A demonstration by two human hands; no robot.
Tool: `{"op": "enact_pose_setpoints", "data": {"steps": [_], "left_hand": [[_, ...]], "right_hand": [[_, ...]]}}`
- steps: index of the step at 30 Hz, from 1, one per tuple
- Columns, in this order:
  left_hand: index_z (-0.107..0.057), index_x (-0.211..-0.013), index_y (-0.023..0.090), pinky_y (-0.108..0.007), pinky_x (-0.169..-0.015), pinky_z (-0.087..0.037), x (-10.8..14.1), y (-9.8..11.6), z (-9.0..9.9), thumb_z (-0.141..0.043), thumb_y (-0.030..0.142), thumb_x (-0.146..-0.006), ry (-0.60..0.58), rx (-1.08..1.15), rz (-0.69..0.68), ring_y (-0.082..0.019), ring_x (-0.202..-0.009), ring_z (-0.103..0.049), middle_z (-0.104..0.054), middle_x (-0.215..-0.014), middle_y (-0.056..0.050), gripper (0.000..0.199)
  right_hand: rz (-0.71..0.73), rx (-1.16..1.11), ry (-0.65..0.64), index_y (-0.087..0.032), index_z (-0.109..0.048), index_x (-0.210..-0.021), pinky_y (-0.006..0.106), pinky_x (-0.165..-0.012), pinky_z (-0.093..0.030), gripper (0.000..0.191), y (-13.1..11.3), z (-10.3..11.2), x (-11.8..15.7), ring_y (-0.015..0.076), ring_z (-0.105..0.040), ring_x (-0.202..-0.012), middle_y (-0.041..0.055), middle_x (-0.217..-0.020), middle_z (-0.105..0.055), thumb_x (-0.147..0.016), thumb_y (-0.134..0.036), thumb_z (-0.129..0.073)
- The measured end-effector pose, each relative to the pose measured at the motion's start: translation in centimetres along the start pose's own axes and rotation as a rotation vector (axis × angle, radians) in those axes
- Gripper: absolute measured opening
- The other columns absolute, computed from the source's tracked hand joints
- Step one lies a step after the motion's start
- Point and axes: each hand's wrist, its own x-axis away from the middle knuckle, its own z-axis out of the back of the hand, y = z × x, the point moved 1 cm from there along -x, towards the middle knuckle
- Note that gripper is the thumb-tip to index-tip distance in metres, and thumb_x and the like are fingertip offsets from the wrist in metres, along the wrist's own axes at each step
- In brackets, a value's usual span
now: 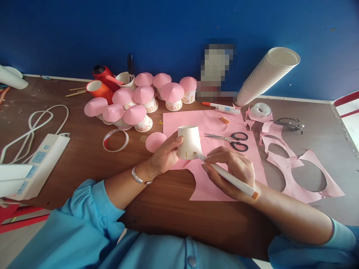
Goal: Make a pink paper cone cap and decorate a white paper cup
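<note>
A white paper cup (189, 141), turned upside down, is gripped at its left side by my left hand (166, 155). Short orange-brown strokes show low on the cup's side. My right hand (234, 170) is closed around a white marker (228, 177) with an orange-brown end, and its tip touches the cup near the lower right. Under and behind the cup lies a pink paper sheet (179, 119). Black-handled scissors (230, 140) rest on that sheet, right of the cup. A pink paper disc (156, 142) is just beyond my left hand.
Several decorated cups with pink cone roofs (143, 95) stand at the back left. A tall stack of cups (266, 76) leans at the back right. Tape rolls (116, 141), pink scraps (303, 173), glasses (290, 124), a glue gun (105, 76) and a power strip (42, 164) lie around.
</note>
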Motion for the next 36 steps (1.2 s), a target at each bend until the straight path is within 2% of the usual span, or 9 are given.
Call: {"op": "enact_pose_setpoints", "data": {"steps": [8, 13, 26, 32, 36], "left_hand": [[-0.073, -0.118, 0.019, -0.038, -0.093, -0.052, -0.05, 0.02, 0.05, -0.069, 0.047, -0.091, -0.020, -0.018, -0.012, -0.027, -0.111, -0.061, -0.071, -0.114, -0.009, 0.039], [-0.074, -0.118, 0.018, -0.038, -0.094, -0.052, -0.08, 0.00, 0.01, -0.071, 0.050, -0.089, -0.021, -0.036, -0.008, -0.028, -0.114, -0.060, -0.070, -0.118, -0.010, 0.043], [-0.073, -0.120, 0.018, -0.039, -0.093, -0.053, -0.20, -0.08, 0.13, -0.072, 0.049, -0.089, -0.037, -0.001, -0.016, -0.028, -0.113, -0.062, -0.071, -0.118, -0.010, 0.044], [-0.072, -0.123, 0.016, -0.041, -0.088, -0.053, -0.26, 0.01, -0.02, -0.070, 0.050, -0.089, -0.064, 0.001, -0.012, -0.028, -0.102, -0.066, -0.073, -0.115, -0.012, 0.048], [-0.072, -0.122, 0.016, -0.042, -0.096, -0.051, -0.26, -0.04, 0.10, -0.070, 0.049, -0.089, -0.043, 0.027, -0.011, -0.031, -0.115, -0.063, -0.072, -0.119, -0.012, 0.046]], "right_hand": [[-0.007, 0.041, -0.009, -0.022, -0.060, -0.096, 0.025, -0.055, -0.055, 0.012, 0.09, -0.01, 0.08, 0.0154, -0.071, -0.065, 0.0001, -0.076, -0.071, -0.092, -0.013, -0.066], [-0.015, 0.042, -0.007, -0.022, -0.060, -0.096, 0.025, -0.056, -0.055, 0.012, 0.06, -0.01, 0.11, 0.0150, -0.071, -0.066, -0.0002, -0.076, -0.070, -0.092, -0.012, -0.066], [-0.017, -0.021, -0.041, -0.021, -0.058, -0.093, 0.024, -0.057, -0.053, 0.013, 0.03, -0.15, 0.17, 0.0131, -0.069, -0.064, -0.0007, -0.074, -0.069, -0.092, -0.009, -0.065], [-0.045, -0.047, -0.095, -0.020, -0.058, -0.092, 0.024, -0.055, -0.051, 0.012, -0.26, -0.13, 0.01, 0.0122, -0.066, -0.061, -0.0011, -0.071, -0.068, -0.093, -0.010, -0.063], [-0.004, -0.069, -0.050, -0.021, -0.061, -0.101, 0.027, -0.056, -0.055, 0.008, -0.09, 0.26, 0.18, 0.0150, -0.068, -0.064, 0.0021, -0.078, -0.070, -0.096, -0.015, -0.063]]}}
